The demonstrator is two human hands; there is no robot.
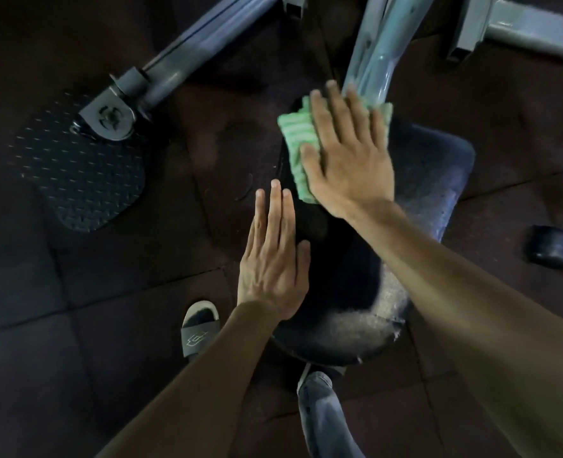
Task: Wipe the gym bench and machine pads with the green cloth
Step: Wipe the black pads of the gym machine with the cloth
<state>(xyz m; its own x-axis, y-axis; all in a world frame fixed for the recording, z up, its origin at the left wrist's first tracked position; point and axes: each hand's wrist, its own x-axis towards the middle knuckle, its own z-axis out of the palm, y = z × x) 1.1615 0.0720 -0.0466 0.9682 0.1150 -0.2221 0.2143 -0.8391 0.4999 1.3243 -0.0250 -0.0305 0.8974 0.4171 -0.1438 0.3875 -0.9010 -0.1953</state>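
Observation:
A black padded machine seat [429, 166] fills the middle of the view, worn and pale along its near and right edges. A green striped cloth [298, 137] lies on the seat's far left part. My right hand [346, 153] presses flat on the cloth with fingers spread, covering most of it. My left hand [273, 256] rests flat on the seat's left edge, fingers straight and together, holding nothing.
A grey metal post [372, 51] rises just beyond the cloth. A black diamond-plate footplate [78, 173] on a grey arm [174, 57] lies at left. A black roller pad [551, 246] is at right. My sandalled foot [199, 328] and jeans leg [319, 411] stand on dark rubber floor tiles.

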